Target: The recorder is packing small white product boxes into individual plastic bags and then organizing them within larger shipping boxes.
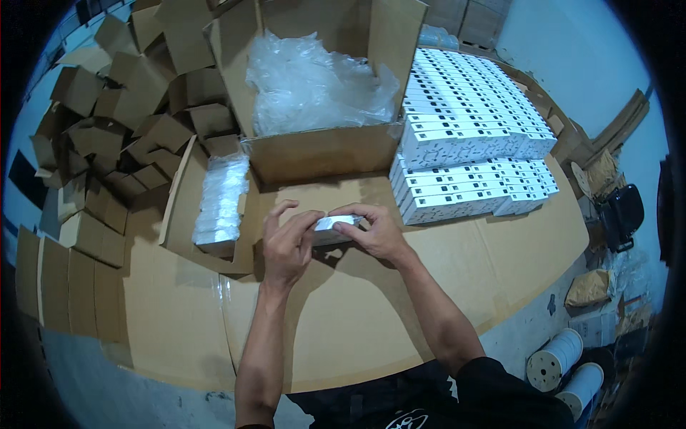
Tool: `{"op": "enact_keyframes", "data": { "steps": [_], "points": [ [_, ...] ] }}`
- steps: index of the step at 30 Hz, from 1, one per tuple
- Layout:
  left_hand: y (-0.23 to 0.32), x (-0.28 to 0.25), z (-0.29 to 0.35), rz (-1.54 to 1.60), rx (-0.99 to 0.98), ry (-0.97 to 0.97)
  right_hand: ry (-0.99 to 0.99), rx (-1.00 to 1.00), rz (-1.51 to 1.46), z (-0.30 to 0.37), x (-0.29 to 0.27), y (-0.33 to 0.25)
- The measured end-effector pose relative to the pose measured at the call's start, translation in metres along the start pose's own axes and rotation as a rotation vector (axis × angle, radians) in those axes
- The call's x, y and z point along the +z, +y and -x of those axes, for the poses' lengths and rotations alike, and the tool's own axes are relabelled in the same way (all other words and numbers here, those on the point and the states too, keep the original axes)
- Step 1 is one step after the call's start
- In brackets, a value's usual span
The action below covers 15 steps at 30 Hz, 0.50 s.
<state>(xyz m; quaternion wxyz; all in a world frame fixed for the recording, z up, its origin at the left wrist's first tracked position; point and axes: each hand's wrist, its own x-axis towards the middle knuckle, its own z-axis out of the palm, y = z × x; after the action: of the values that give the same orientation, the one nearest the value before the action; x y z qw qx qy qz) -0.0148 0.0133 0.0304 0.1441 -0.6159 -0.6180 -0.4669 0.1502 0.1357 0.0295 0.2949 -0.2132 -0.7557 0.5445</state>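
Note:
Over the middle of the cardboard-covered table, a small white box [330, 234] is held between my two hands. My left hand [287, 247] has its thumb and fingertips on the box's left end, with the index finger bent over the top. On the other end, my right hand [380, 234] pinches it, thumb in front and index finger along the top. The box's far side is hidden by my fingers. To the left of my hands, an open cardboard carton [179, 189] contains a row of shiny, plastic-wrapped packs [223, 196].
A large open carton [321, 156] full of clear plastic bags [314, 89] stands behind my hands. White boxes [457, 136] are stacked in rows at the right. Empty brown cartons [107, 139] pile up at the far left. Cable spools [554, 357] lie on the floor at right.

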Motion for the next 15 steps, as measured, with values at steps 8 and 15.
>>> {"op": "enact_keyframes", "data": {
  "steps": [8, 15],
  "points": [
    [-0.007, 0.002, 0.007, 0.446, -0.456, -0.172, -0.089, -0.294, 0.559, -0.007, -0.020, -0.019],
    [-0.016, 0.011, 0.029, 0.484, -0.687, -0.329, -0.283, -0.189, 0.906, -0.017, -0.010, -0.059]
  ]
}}
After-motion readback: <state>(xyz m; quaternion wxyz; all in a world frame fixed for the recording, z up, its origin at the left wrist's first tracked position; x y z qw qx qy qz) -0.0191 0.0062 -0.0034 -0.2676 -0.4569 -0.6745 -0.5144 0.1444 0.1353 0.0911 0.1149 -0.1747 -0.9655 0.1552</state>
